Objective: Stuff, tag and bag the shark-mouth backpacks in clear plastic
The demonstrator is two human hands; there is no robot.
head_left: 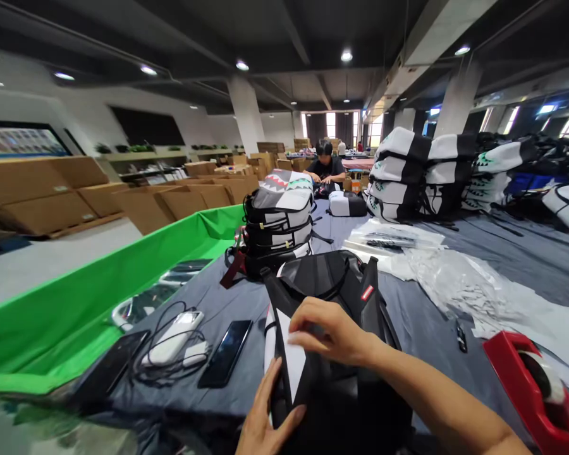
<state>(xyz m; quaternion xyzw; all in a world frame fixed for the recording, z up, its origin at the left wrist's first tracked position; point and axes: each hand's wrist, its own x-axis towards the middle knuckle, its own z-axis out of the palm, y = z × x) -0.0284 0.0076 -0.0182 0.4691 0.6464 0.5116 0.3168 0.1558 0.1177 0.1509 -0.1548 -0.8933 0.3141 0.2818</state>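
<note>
1. A packing hall in a factory or warehouse: stacked backpacks (279, 221) line a long grey table (502, 253).
2. Flat cardboard boxes (42, 196) lie piled at the left.
3. A co-worker (325, 165) works at the far end.

Under my hands I see a backpack (332, 284) of matt black and white cloth with a faint sheen. The table cover (227, 303) looks like matt grey cloth. The phone (226, 352) is glossy glass. The tape dispenser (526, 385) is shiny red plastic. The bags (455, 284) are thin, crinkled clear film. The boxes (42, 196) are matt brown cardboard.
</note>
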